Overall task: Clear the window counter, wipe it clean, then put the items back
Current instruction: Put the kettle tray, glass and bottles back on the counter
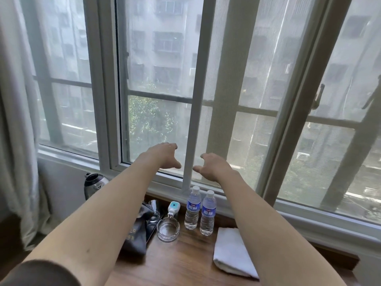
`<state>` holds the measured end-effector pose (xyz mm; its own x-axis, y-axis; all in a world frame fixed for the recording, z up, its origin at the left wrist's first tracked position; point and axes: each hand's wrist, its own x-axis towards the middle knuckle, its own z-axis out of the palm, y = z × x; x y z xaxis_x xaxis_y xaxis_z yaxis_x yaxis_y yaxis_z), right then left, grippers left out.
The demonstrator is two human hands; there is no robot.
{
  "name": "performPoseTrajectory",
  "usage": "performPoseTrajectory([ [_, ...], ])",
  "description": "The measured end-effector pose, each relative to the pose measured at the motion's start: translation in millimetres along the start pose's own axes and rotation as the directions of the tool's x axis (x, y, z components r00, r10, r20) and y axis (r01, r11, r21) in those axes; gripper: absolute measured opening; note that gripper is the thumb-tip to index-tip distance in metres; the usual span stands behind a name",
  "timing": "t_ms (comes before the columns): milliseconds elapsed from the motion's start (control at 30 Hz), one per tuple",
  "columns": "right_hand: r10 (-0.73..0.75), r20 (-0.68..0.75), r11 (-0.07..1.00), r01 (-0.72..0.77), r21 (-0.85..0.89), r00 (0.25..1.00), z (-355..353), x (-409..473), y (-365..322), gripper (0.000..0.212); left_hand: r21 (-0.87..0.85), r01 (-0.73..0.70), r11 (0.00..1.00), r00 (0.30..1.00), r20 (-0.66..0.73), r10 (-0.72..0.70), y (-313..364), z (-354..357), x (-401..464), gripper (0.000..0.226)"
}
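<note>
Below both raised hands, counter [177, 263] not yet cleared: two water bottles [199, 209], ashtray [168, 229], white cloth [231, 249] beneath them. Left hand [165, 154] and right hand [212, 165] relaxed, fingers apart, holding nothing. Likely next: reach down, lift bottles away

**Items on the wooden window counter**

The wooden counter [181, 263] fills the lower centre of the frame. Two clear water bottles [192, 209] [207, 213] with blue labels stand upright side by side at lower centre. Just left of them sits a round glass ashtray [168, 230], with a small white-and-teal device [173, 208] behind it. A black bag [137, 234] lies further left, a kettle [93, 183] behind it. A folded white towel [232, 251] lies flat at lower right.
</note>
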<state>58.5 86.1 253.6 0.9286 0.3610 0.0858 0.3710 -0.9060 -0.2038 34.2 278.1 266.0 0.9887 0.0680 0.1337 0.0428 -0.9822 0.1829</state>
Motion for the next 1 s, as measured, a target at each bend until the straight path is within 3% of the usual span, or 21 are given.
performPoseTrajectory([
  [700,0.01,0.005,1.0,-0.01,0.022,1.0,10.7,-3.8,-11.8,0.07,0.004,-0.007,1.0,1.0,0.0,0.007,-29.8,-3.5,-4.9,0.082],
  [1000,-0.016,0.045,0.999,0.014,0.049,0.999,43.5,-4.9,-20.6,0.067,-0.028,0.029,0.999,0.995,0.1,-0.026,-48.4,30.0,-19.3,0.083],
])
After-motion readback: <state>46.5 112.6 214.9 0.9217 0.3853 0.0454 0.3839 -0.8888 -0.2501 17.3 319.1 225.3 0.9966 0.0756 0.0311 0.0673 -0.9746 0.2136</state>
